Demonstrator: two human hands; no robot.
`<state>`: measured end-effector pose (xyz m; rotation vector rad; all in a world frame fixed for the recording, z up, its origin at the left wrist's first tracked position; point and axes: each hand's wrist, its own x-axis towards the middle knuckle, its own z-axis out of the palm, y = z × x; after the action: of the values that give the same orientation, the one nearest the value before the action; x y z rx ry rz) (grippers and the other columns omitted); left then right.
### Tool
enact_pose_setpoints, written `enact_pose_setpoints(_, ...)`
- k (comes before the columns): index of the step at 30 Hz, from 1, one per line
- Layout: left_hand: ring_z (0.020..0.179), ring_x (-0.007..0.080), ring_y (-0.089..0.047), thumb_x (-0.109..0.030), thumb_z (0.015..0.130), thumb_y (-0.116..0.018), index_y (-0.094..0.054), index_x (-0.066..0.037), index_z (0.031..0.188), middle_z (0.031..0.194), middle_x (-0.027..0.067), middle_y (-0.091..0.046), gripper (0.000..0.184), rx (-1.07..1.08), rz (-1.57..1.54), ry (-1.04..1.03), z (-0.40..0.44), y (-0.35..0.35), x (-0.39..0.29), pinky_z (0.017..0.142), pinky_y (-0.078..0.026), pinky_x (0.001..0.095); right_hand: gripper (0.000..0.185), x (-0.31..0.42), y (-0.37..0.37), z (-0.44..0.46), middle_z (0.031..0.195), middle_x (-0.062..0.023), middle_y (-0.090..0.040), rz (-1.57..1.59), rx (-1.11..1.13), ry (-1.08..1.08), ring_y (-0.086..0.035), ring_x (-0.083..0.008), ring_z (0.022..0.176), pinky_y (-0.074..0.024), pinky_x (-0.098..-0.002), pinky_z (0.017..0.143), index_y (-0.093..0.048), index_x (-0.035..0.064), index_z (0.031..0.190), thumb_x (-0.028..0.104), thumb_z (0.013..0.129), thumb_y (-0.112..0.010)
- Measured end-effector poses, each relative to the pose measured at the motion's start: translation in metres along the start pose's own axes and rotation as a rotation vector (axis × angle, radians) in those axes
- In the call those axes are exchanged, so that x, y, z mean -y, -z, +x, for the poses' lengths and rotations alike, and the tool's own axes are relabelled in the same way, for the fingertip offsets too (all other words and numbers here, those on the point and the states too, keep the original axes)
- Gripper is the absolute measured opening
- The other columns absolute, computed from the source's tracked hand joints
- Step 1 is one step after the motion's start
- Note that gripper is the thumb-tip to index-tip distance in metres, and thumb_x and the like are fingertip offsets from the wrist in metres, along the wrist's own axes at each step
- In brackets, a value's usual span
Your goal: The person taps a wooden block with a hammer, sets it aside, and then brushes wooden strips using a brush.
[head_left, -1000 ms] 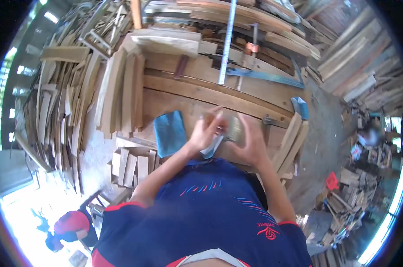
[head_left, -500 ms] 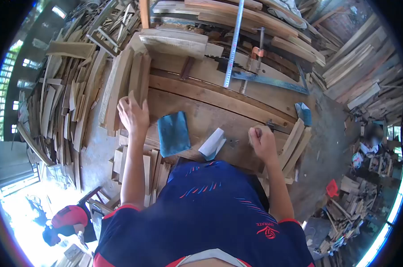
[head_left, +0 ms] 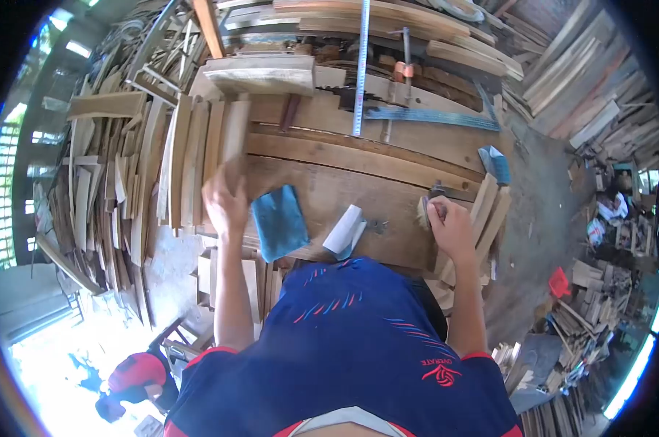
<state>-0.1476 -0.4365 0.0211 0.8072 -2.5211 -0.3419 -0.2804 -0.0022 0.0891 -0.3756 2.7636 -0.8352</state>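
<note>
My left hand (head_left: 226, 202), smeared by motion, is closed round the near end of a pale wooden strip (head_left: 235, 135), which is blurred too. Several similar wooden pieces (head_left: 193, 156) lie side by side just left of it. At the right of the bench, my right hand (head_left: 453, 227) grips a small brush (head_left: 422, 211) with pale bristles; the fingers cover most of its handle. Between my hands, a blue cloth-like pad (head_left: 280, 223) and a folded white sheet (head_left: 343, 231) rest on the wooden bench (head_left: 395, 197).
A steel ruler (head_left: 361, 73), a metal square (head_left: 431, 116) and a clamp (head_left: 405, 71) lie at the back. A blue folded piece (head_left: 495, 164) sits at the right. Timber stacks (head_left: 114, 175) surround the bench. Another person (head_left: 136, 379) bends at lower left.
My left hand has closed on the end of a wooden strip, which has shifted away from the others. My right hand has turned, and the brush bristles now show. The view has shifted slightly.
</note>
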Motion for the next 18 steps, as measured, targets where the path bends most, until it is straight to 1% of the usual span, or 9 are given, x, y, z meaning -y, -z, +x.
enact_pose_setpoints(1, 0.116, 0.0417, -0.063, -0.02, 0.088, -0.081, -0.065, -0.003, 0.136, 0.121, 0.0224, -0.069, 0.053, 0.104, -0.032, 0.012, -0.006, 0.004, -0.015, 0.103, -0.05, 0.0508, 0.027, 0.003, 0.001, 0.002, 0.082, -0.0215, -0.071, -0.015, 0.016, -0.017, -0.07, -0.0423, 0.081, -0.0552, -0.0489, 0.074, -0.072, 0.0054, 0.099, 0.031, 0.101, -0.064)
enact_pose_setpoints(3, 0.109, 0.0407, -0.064, -0.014, 0.083, -0.084, -0.067, -0.003, 0.133, 0.112, 0.0208, -0.071, 0.054, 0.123, -0.182, -0.187, -0.023, -0.008, -0.032, 0.097, -0.052, 0.0502, 0.029, 0.01, 0.001, 0.006, 0.083, -0.0215, -0.072, -0.075, 0.043, -0.019, -0.071, -0.0425, 0.081, -0.0556, -0.0496, 0.075, -0.073, 0.0055, 0.098, 0.032, 0.101, -0.063)
enact_pose_setpoints(6, 0.112, 0.0377, -0.064, -0.014, 0.08, -0.083, -0.068, -0.004, 0.132, 0.119, 0.017, -0.073, 0.055, 0.402, -0.273, -0.379, -0.038, -0.018, -0.053, 0.098, -0.053, 0.0476, 0.031, 0.01, -0.001, 0.014, 0.082, -0.0218, -0.072, -0.142, -0.02, -0.021, -0.071, -0.0431, 0.079, -0.0555, -0.0514, 0.073, -0.073, 0.0057, 0.097, 0.035, 0.102, -0.061)
enact_pose_setpoints(9, 0.115, 0.0363, -0.064, -0.016, 0.079, -0.082, -0.069, -0.007, 0.132, 0.122, 0.012, -0.073, 0.056, 0.488, -0.398, -0.525, -0.055, -0.051, -0.072, 0.1, -0.052, 0.0472, 0.032, 0.017, -0.004, 0.025, 0.079, -0.023, -0.071, -0.242, -0.102, -0.013, -0.071, -0.0439, 0.077, -0.0553, -0.0536, 0.07, -0.073, 0.0055, 0.095, 0.034, 0.102, -0.06)
enact_pose_setpoints(12, 0.116, 0.0352, -0.064, -0.016, 0.079, -0.08, -0.07, -0.008, 0.132, 0.125, 0.0089, -0.073, 0.055, 0.497, -0.413, -0.634, -0.053, -0.064, -0.108, 0.101, -0.051, 0.0474, 0.03, 0.047, -0.026, 0.034, 0.077, -0.0246, -0.07, -0.224, -0.196, 0.125, -0.072, -0.0443, 0.077, -0.0563, -0.0555, 0.069, -0.073, 0.0063, 0.098, 0.032, 0.102, -0.059)
enact_pose_setpoints(15, 0.117, 0.0345, -0.063, -0.018, 0.081, -0.078, -0.07, -0.009, 0.128, 0.121, 0.0095, -0.072, 0.048, 0.532, -0.406, -0.629, -0.054, -0.085, -0.128, 0.101, -0.051, 0.0483, 0.027, 0.094, -0.035, 0.027, 0.08, -0.0243, -0.072, 0.255, -0.012, 0.272, -0.072, -0.0431, 0.076, -0.0578, -0.0548, 0.071, -0.072, 0.0076, 0.103, 0.031, 0.102, -0.057)
enact_pose_setpoints(16, 0.117, 0.0342, -0.063, -0.019, 0.083, -0.077, -0.07, -0.009, 0.127, 0.12, 0.0093, -0.072, 0.046, 0.542, -0.386, -0.63, -0.053, -0.09, -0.132, 0.1, -0.051, 0.0484, 0.026, 0.093, -0.038, 0.025, 0.081, -0.024, -0.072, 0.22, -0.04, 0.3, -0.073, -0.0423, 0.076, -0.0579, -0.0542, 0.07, -0.071, 0.0079, 0.105, 0.03, 0.102, -0.058)
enact_pose_setpoints(17, 0.118, 0.0339, -0.062, -0.026, 0.082, -0.081, -0.072, -0.009, 0.122, 0.119, 0.0094, -0.072, 0.044, 0.426, -0.432, -0.618, -0.052, -0.092, -0.131, 0.101, -0.05, 0.049, 0.025, 0.09, -0.043, 0.022, 0.082, -0.0236, -0.072, 0.184, -0.069, 0.327, -0.073, -0.0416, 0.076, -0.0581, -0.0536, 0.07, -0.071, 0.0083, 0.106, 0.03, 0.102, -0.059)
enact_pose_setpoints(18, 0.117, 0.0338, -0.063, -0.028, 0.081, -0.082, -0.072, -0.01, 0.12, 0.119, 0.0093, -0.072, 0.045, 0.416, -0.405, -0.558, -0.05, -0.087, -0.129, 0.101, -0.05, 0.049, 0.024, 0.087, -0.046, 0.02, 0.082, -0.0233, -0.072, 0.149, -0.097, 0.352, -0.073, -0.0409, 0.076, -0.0582, -0.0529, 0.069, -0.071, 0.0087, 0.107, 0.029, 0.102, -0.059)
